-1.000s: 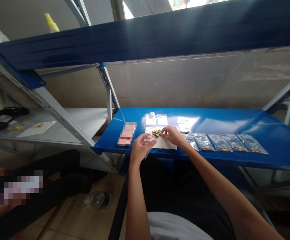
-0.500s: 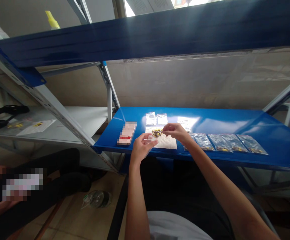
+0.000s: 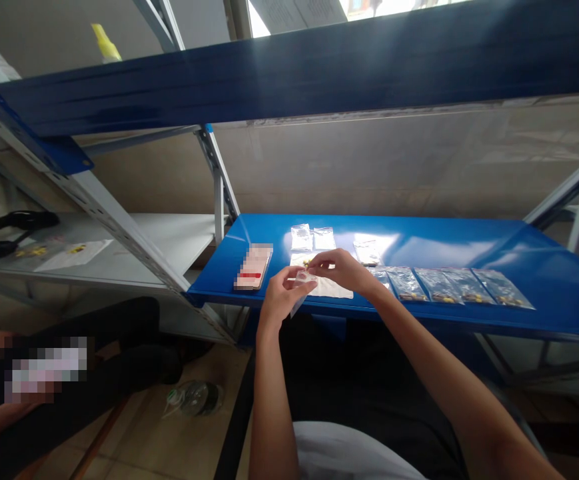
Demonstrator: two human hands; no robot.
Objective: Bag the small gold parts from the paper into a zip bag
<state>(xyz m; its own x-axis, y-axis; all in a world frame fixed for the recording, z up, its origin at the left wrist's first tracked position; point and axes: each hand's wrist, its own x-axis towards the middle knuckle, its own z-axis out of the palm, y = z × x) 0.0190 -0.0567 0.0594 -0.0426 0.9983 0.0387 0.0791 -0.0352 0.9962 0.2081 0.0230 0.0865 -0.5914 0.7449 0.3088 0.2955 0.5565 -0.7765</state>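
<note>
My left hand is closed on a small clear plastic bag at the front of the blue shelf. My right hand reaches across to the bag's top with its fingers pinched. Whatever lies between those fingers is too small to make out. Beneath both hands is a white cloth. A few small yellow and dark pieces show on it, mostly covered by my right hand. Right of my hands, several clear bags with similar pieces inside lie in a row.
Behind the cloth lie two small bags, with another shiny bag further right. A pixelated flat object rests at left. A blue beam crosses overhead. Another person's legs and a plastic bottle are at lower left.
My right hand has moved left from the pile of pieces to the bag in my left hand. It now covers most of the pile, and more of the bag shows.
</note>
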